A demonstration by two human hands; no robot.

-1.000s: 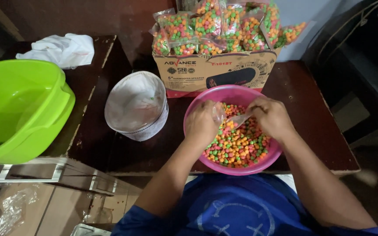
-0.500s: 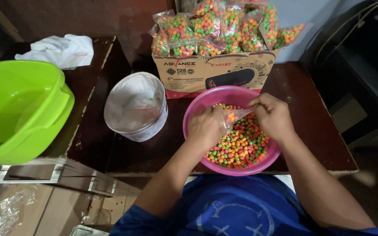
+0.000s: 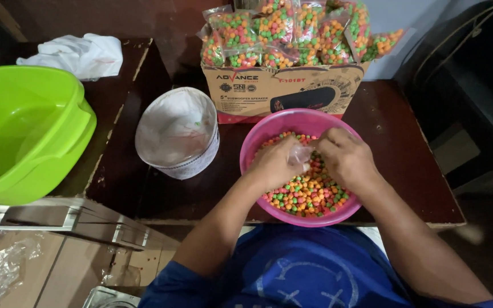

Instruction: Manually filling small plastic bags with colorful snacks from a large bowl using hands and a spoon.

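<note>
Holding bag over pink basin w/ sweets

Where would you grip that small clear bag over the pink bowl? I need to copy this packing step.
Grip the small clear bag at its open mouth, one edge per hand, from the left and right sides. The left hand and right hand already flank it above the pink bowl; its film is limp, so pinching the rim looks best.

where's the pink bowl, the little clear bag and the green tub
pink bowl [image 3: 263, 132], head view, bare upper-left rim
clear bag [image 3: 301, 154], head view, crinkled plastic between both hands
green tub [image 3: 7, 122], head view, inner wall
</note>
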